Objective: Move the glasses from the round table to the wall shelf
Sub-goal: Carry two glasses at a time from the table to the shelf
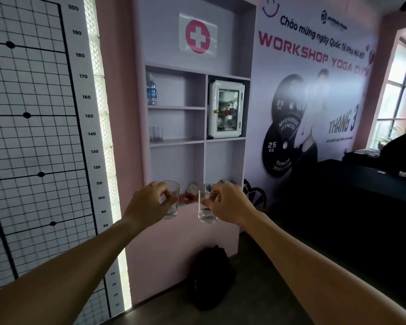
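at the far left of the frame a height chart (33,113) with a grid and numbers covers the wall, with a strip of lit glass blocks (103,127) beside it. just right of that, low in the middle of the frame, the left hand (145,202) holds a clear glass (172,199), its fingers (167,195) curled around the upper wall while the heavy base hangs below the palm. close beside it, not touching, the right hand (227,202) grips a second glass (205,207) the same way, thumb and fingers pinching the side near the middle. both tumblers look rigid, smooth and breakable, fairly light but thick at the bottom, so a wrap around the side wall seems the safest hold, and they should be set down gently on their bases. behind and above the hands, in the centre of the frame, the wall shelf (177,141) is recessed into the pink wall; a third glass (156,134) already stands on its middle left compartment, a water bottle (151,90) stands in the compartment above, and a small white cabinet (226,109) with a glass door fills the right compartment. a red cross sign (197,36) hangs above. further right is a workshop poster (314,90), then a dark worktop (361,179) and a window (396,95) at the right edge. a dark bag (211,277) lies on the floor below the shelf. the round table is not in view.
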{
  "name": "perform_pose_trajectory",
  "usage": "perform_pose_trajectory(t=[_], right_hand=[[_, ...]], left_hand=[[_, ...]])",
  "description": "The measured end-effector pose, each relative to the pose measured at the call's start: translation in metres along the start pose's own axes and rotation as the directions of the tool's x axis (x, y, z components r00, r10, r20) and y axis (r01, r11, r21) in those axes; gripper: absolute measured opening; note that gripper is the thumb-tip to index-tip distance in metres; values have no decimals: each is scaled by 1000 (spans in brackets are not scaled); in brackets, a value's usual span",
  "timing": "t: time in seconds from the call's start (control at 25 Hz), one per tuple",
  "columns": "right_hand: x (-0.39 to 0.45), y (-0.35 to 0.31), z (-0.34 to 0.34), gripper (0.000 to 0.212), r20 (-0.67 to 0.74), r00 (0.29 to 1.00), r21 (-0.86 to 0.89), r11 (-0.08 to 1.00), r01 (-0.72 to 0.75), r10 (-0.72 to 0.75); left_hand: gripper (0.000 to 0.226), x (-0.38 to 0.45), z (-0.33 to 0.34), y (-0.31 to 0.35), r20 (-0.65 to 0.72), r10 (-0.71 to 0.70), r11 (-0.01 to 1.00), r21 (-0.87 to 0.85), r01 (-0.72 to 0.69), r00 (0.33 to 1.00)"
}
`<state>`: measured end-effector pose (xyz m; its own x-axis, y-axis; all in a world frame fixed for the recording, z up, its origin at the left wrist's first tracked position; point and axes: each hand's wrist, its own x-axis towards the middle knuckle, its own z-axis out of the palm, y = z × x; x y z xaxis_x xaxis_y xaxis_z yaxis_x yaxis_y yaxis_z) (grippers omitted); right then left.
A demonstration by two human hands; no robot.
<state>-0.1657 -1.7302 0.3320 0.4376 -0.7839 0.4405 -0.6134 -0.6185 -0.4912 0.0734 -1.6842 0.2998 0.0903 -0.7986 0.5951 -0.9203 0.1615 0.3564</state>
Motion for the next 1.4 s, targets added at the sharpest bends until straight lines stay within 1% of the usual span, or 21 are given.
perform_pose_trajectory(t=[0.12, 0.24, 0.36, 0.52, 0.8, 0.96, 1.2, 1.32, 1.4], right_hand=[[44, 30, 17, 28, 29, 1000, -9, 1000, 0, 1], [97, 55, 34, 26, 55, 998, -35, 999, 16, -14], [154, 64, 44, 24, 56, 997, -21, 998, 52, -51], [251, 74, 67, 23, 81, 991, 3, 994, 105, -105], [418, 88, 98, 24, -3, 986, 3, 986, 165, -165], [484, 94, 124, 25, -2, 982, 4, 982, 189, -189], [580, 107, 164, 23, 18, 963, 59, 961, 269, -270], [622, 114, 182, 23, 13, 953, 95, 949, 301, -303], [649, 120, 193, 23, 37, 946, 116, 941, 316, -323]], left_hand=[[26, 34, 30, -21, 0, -20, 1000, 12, 20, 1000], [23, 75, 56, -47, -8, -27, 999, 26, 27, 1000], [23, 122, 70, -71, -11, -17, 999, 30, 17, 1000], [23, 205, 85, -115, -54, -25, 999, 45, 27, 998], [17, 332, 86, -189, -149, -22, 995, 88, 35, 989], [18, 377, 92, -227, -162, -72, 984, 148, 97, 984], [16, 436, 107, -273, -235, -83, 969, 206, 133, 968], [21, 463, 116, -292, -268, -91, 962, 226, 155, 959], [24, 483, 125, -300, -256, -113, 953, 247, 178, 960]])
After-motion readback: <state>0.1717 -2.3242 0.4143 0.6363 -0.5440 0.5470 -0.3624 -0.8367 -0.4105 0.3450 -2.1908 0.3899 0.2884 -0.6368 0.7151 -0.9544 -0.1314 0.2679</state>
